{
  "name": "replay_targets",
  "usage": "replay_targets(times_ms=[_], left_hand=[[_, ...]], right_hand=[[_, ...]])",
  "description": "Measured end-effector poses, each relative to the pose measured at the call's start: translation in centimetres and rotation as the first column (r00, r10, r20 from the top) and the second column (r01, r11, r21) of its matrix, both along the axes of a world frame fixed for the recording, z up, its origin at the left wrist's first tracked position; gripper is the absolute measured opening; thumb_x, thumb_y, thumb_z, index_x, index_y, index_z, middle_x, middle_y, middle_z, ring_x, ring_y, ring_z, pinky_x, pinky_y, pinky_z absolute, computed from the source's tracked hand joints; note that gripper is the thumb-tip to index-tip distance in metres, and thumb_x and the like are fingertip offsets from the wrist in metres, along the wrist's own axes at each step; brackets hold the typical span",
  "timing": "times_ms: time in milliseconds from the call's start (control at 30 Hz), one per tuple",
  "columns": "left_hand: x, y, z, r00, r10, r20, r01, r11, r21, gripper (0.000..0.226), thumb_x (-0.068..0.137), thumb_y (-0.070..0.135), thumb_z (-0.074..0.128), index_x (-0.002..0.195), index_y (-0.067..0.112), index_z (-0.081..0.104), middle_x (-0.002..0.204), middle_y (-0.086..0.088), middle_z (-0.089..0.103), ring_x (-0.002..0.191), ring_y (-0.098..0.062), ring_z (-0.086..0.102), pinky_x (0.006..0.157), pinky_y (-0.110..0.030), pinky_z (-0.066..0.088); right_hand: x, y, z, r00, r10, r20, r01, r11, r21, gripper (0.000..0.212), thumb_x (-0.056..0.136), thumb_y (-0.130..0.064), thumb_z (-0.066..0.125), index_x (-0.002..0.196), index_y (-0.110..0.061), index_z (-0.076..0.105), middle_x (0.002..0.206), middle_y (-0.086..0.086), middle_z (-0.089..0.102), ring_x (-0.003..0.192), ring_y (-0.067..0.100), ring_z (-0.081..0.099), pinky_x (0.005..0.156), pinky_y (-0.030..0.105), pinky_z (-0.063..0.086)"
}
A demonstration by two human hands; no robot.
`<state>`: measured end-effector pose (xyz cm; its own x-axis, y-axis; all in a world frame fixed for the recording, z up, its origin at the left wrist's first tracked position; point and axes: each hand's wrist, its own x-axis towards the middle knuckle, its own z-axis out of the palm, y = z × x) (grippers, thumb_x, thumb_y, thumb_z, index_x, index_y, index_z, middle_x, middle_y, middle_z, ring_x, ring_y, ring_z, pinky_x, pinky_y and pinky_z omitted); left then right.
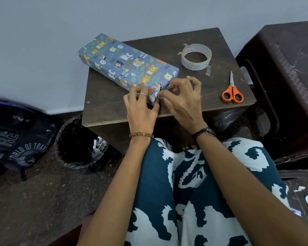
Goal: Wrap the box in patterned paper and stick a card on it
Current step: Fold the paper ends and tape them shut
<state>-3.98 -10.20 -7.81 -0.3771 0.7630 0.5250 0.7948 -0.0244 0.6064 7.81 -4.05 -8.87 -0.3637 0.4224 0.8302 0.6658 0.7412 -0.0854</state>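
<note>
A long flat box [126, 63] covered in blue paper with cartoon animals lies diagonally on a small dark wooden table [203, 41]; its far end juts past the table's left back corner. My left hand [140, 107] presses its fingers onto the box's near end, with the thumb at the end fold. My right hand [181, 100] pinches the paper fold at that same near end, fingers curled. The fold itself is mostly hidden by my fingers. No card is in view.
A roll of clear tape [196, 56] lies at the table's back right. Orange-handled scissors [232, 92] lie near the right front edge. A bin with a black liner [78, 148] and a dark backpack [16, 132] sit on the floor at left. A dark brown plastic stool [283, 68] stands at right.
</note>
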Motion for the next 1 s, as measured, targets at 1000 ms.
replay_targets(times_ms=[1000], left_hand=[[0.8,0.1,0.3,0.998,0.051,0.024,-0.051,0.999,0.011,0.045,0.072,0.016,0.071,0.107,0.026,0.045,0.110,-0.014,0.056,0.102,-0.031,0.047,0.067,-0.027,0.043]], right_hand=[[0.2,1.3,2.7,0.906,0.172,-0.388,-0.406,0.619,-0.672,0.081,0.062,-0.026,0.082,0.129,-0.032,0.036,0.103,-0.014,0.052,0.081,0.004,0.055,0.084,0.040,0.049]])
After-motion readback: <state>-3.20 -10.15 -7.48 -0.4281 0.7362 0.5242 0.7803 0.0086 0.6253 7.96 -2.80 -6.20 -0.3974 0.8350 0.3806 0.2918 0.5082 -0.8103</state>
